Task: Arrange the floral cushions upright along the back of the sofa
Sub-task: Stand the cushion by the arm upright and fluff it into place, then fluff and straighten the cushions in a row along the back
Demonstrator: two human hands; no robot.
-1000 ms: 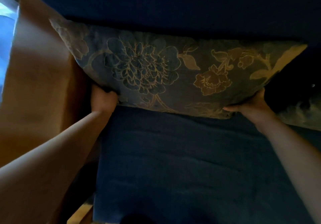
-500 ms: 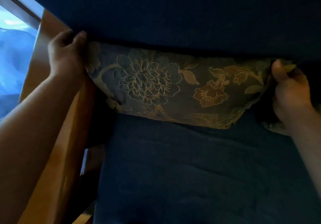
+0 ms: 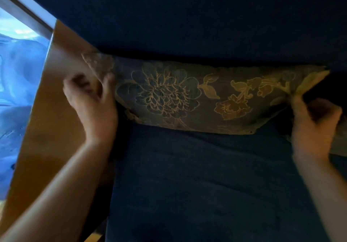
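Note:
A grey-blue floral cushion [image 3: 187,95] with gold flower outlines stands on its long edge against the dark blue sofa back [image 3: 187,25]. It rests on the blue seat [image 3: 206,185]. My left hand [image 3: 92,101] is at its left edge, thumb in front of the fabric and fingers beside it, blurred. My right hand [image 3: 315,121] is curled at the cushion's lower right corner, thumb pressed to the fabric. A second floral cushion [image 3: 339,140] shows only partly behind my right hand.
A wooden armrest panel [image 3: 52,119] bounds the seat on the left, tight against the cushion's left end. Beyond it are a pale frame [image 3: 28,14] and bright blue fabric [image 3: 16,91].
Both hands have dropped from the cushion's top corners to its side edges. The cushion now stands a little taller and wider against the sofa back.

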